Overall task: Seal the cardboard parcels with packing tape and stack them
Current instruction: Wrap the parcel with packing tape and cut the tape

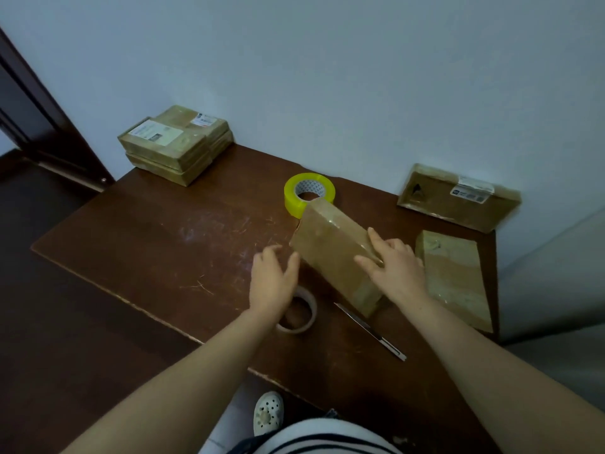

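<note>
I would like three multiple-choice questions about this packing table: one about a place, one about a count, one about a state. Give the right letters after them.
1. Where does the yellow tape roll stand?
A) inside a drawer
B) just behind the parcel under the right hand
C) on a chair

2. How many tape rolls are on the table?
A) one
B) two
C) four

3. What is the left hand doing?
A) gripping scissors
B) pinching a strip of tape
C) open, holding nothing

Answers:
1 B, the parcel's far end hides part of that roll.
2 B, there is the yellow one and a pale roll, nearly used up.
3 C, its fingers are spread above the pale roll.
</note>
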A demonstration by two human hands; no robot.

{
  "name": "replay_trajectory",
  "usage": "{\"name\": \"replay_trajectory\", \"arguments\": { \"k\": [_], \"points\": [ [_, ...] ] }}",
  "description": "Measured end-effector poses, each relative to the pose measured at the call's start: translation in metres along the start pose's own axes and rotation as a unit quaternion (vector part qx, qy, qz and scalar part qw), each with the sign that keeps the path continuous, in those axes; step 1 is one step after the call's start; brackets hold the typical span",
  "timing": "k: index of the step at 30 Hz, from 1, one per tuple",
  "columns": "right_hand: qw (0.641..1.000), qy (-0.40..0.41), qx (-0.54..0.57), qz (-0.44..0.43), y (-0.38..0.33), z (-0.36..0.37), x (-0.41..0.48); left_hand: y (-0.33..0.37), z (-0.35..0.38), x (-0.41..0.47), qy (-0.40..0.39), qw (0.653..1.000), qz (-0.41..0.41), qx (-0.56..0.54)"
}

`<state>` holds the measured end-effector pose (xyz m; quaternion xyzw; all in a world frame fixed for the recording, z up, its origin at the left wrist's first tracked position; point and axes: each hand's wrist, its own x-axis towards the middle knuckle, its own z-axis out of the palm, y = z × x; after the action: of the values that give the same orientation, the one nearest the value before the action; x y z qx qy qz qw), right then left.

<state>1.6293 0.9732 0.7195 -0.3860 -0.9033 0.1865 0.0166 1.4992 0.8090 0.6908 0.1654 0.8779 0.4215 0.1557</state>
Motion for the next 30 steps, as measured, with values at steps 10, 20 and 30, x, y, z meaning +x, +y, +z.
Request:
{"name": "replay_trajectory", "arguments": {
  "k": [10, 20, 30],
  "points": [
    [0.969, 0.004, 0.241, -0.058, -0.043, -0.029, -0.012, 0.077, -0.029, 0.063, 0.068, 0.996, -0.001, 0.052],
    [0.958, -0.019, 0.283, -0.054, -0.043, -0.041, -0.014, 0.068, -0.048, 0.072, 0.153, 0.987, 0.048, 0.01],
    [0.972, 0.161, 0.059, -0.163, -0.023, -0.026, -0.008, 0.086, -0.051, 0.068, -0.149, 0.907, -0.239, -0.314]
  ]
}}
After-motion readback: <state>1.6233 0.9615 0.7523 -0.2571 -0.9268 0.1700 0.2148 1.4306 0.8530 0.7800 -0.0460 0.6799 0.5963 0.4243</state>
